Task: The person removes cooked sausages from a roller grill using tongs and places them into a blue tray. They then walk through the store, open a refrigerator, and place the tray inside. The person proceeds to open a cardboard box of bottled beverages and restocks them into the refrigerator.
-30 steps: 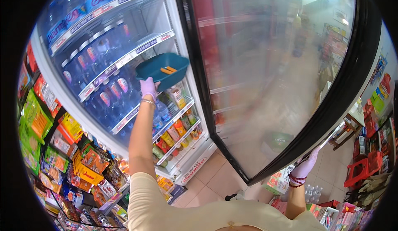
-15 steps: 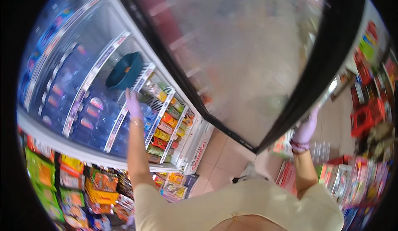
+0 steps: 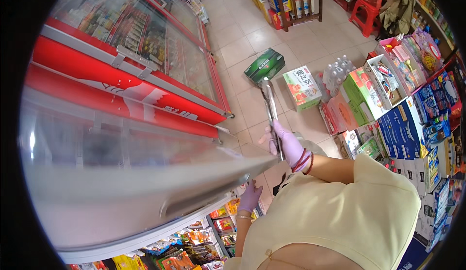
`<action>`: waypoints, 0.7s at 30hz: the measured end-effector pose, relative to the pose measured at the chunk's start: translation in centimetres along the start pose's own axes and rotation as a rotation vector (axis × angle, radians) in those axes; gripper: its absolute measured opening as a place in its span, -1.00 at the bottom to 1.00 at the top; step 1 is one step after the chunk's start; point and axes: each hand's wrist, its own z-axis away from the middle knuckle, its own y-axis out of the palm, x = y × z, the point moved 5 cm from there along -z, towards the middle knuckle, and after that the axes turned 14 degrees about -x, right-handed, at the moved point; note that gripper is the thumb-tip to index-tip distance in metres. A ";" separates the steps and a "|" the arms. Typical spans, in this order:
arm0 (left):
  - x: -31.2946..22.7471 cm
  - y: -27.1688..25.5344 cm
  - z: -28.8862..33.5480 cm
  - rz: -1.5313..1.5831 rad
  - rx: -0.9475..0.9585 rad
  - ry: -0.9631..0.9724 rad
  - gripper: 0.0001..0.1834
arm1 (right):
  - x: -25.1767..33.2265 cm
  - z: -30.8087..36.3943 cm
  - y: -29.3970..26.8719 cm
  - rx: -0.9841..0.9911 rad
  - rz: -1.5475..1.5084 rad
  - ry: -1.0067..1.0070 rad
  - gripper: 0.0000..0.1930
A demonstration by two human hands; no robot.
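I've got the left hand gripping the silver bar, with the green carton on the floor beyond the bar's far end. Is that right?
Not quite: the head view shows the right hand gripping the silver bar, while the left hand is off it, lower in the picture. The green carton is indeed beyond the bar's far end.

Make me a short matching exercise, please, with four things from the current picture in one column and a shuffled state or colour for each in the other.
Column one:
1. Right hand
2. Left hand
3. Stool
4. Shirt

Column two:
A. Open, near colourful packets
B. Pale yellow
C. Closed around a long silvery metal tool
D. Red

Right pairs: 1-C, 2-A, 3-D, 4-B.
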 end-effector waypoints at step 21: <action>11.0 -3.3 -4.3 1.054 -1.277 -1.394 -0.63 | 6.9 -23.2 -14.5 -0.292 -0.223 0.407 -0.68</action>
